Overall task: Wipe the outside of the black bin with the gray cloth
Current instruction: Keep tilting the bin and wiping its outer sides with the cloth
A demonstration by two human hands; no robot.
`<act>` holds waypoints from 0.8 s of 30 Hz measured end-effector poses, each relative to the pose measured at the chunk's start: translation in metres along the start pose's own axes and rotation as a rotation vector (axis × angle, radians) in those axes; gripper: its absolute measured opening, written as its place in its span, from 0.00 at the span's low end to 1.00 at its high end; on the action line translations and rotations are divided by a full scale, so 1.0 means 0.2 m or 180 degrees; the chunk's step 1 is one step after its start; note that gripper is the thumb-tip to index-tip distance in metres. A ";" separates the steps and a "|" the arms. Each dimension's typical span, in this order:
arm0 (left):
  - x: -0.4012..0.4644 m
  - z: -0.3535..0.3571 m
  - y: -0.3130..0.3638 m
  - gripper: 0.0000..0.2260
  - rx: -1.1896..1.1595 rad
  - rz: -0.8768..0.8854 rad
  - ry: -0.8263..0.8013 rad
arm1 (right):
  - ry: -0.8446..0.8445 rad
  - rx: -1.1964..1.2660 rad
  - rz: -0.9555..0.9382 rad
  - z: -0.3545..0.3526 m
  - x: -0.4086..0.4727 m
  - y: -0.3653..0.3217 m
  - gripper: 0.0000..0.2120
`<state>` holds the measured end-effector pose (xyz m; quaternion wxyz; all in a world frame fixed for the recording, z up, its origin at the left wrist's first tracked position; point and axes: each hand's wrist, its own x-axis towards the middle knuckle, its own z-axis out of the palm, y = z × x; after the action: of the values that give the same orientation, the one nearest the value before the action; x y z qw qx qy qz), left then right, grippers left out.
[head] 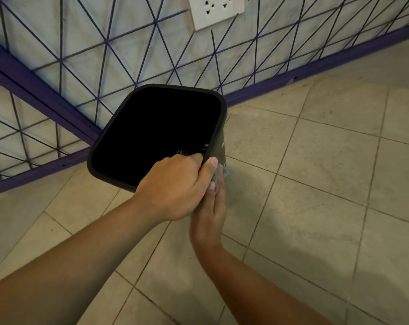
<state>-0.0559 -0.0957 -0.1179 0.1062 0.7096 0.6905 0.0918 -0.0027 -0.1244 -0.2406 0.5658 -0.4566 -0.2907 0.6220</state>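
A black bin (218, 127) with a rounded square rim stands in the room corner, tilted toward me so its dark inside shows. My left hand (173, 186) grips the rim at the near right corner, fingers inside, thumb outside. Below it my right hand (209, 207) presses the gray cloth (222, 171) flat against the bin's outer right wall. Only a small edge of the cloth shows past the fingers. Most of the bin's outside is hidden from this view.
The bin stands on a beige tiled floor (316, 184). Behind it are pale walls with dark line patterns and a purple skirting (316, 66). A white power socket plate (216, 10) sits on the wall above.
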 end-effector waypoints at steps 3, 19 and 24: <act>0.00 0.00 0.00 0.22 0.0053 0.0000 0.0026 | -0.0106 -0.0127 -0.0054 -0.05 0.01 0.03 0.23; 0.00 0.01 -0.01 0.21 0.0128 0.0037 0.0020 | -0.0157 -0.0688 -0.0176 -0.09 0.00 0.04 0.22; 0.00 0.00 -0.02 0.20 0.0113 0.0147 -0.0017 | 0.0020 -0.0547 -0.0298 -0.03 -0.02 0.02 0.25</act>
<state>-0.0588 -0.0956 -0.1191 0.0932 0.7273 0.6752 0.0801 0.0006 -0.1302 -0.2450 0.5539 -0.4914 -0.3622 0.5661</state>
